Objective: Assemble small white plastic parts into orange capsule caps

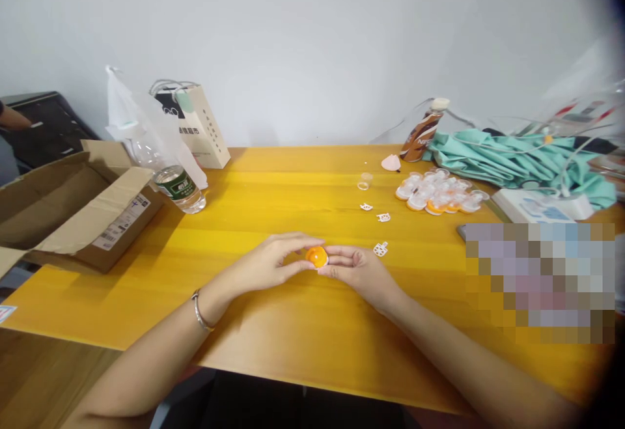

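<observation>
An orange round cup-shaped shell (317, 258), its hollow side toward me, is held just above the table between both hands. My left hand (270, 261) pinches its left side with thumb and fingers. On the right, my right hand (359, 271) grips the edge between thumb and fingertips, where a bit of white shows that I cannot make out. Beside the right hand lies a small white plastic wheel-like piece (380, 249). Farther back are another white piece (383, 217), a smaller white piece (366, 207) and a clear plastic cup (364, 181).
At the right sit several clear-and-orange capsules (439, 193), a brown drink bottle (424, 133), teal cloth (512, 159) and a white box (532, 206). At the left stand an open cardboard box (120, 237), a water bottle (181, 189) and a paper bag (202, 126). A wall rises behind.
</observation>
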A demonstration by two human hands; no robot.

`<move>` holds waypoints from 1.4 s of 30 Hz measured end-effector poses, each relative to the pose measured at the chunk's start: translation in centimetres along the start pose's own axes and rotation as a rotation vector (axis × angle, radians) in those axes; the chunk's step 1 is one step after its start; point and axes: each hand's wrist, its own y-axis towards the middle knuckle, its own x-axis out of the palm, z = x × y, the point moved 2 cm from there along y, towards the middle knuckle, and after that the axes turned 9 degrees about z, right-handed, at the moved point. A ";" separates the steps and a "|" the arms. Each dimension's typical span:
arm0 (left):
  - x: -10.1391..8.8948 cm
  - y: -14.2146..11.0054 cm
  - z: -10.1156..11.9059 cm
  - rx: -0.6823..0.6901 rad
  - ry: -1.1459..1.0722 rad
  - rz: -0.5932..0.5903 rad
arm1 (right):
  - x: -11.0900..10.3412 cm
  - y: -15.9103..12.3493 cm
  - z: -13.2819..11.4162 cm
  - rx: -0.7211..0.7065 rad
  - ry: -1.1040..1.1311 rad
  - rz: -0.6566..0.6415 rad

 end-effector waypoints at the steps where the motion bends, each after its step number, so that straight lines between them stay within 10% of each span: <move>1: 0.0 0.0 0.0 0.002 -0.003 -0.003 | 0.0 0.0 0.0 -0.011 -0.007 0.004; 42: 0.3 0.1 0.3 0.065 -0.120 -0.018 | -0.3 -0.1 -0.4 -0.045 -0.046 -0.015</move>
